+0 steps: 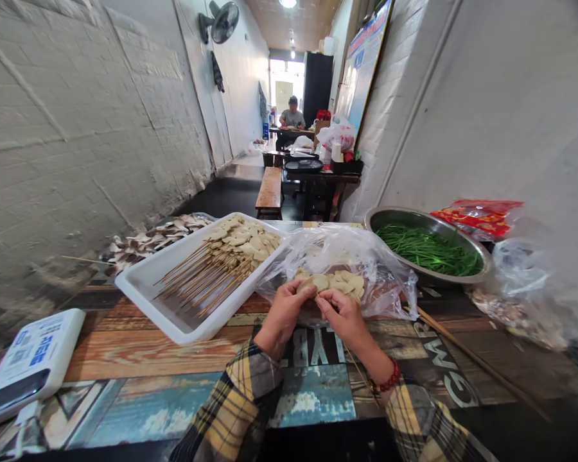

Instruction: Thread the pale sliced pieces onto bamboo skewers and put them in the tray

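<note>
In the head view, our left hand (287, 311) pinches a pale slice (320, 282) just above the near edge of a clear bag (390, 273) holding more slices (349, 282). Our right hand (345, 316) has its fingertips drawn together at the slice; we cannot tell whether they grip it or a stick (354, 360) running below. Left of the bag, we see a tray (185, 335) of loaded skewers (200, 279); to its right, a bowl (481, 273) of greens (428, 250).
</note>
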`<state>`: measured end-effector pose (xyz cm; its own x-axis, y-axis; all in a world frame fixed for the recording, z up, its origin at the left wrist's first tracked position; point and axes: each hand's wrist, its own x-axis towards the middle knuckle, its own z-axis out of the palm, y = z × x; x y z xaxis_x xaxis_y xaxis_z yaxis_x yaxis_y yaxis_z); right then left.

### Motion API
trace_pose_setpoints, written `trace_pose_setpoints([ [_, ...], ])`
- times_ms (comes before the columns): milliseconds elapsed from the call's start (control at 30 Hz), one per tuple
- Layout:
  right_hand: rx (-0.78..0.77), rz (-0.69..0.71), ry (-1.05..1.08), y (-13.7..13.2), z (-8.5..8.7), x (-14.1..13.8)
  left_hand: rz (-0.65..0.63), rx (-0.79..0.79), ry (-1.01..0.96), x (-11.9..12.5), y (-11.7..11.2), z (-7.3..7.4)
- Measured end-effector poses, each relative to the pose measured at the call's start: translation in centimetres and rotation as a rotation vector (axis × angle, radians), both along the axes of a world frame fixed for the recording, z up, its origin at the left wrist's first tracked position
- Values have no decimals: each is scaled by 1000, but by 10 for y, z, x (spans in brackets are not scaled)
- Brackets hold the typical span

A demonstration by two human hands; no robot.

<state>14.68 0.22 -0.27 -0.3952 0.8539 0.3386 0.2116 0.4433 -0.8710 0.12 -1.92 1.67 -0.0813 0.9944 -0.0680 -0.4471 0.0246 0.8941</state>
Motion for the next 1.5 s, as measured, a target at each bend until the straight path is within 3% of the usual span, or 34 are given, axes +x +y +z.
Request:
trace_pose_setpoints([
  [167,3,23,-32,-4,3,-3,185,24,25,-10,6,0],
  [400,117,-15,-82,-5,2,-6,242,57,125,-11,7,-1],
  [733,177,-86,-115,-6,1,-6,222,37,134,-5,4,-1],
  [1033,137,-76,-57,-2,2,-5,160,-26,172,4,1,-2],
  [1300,70,-76,41,2,7,0,138,78,304,10,-1,4],
  [1500,-73,-316,287,16,13,25,408,104,365,-11,4,3],
])
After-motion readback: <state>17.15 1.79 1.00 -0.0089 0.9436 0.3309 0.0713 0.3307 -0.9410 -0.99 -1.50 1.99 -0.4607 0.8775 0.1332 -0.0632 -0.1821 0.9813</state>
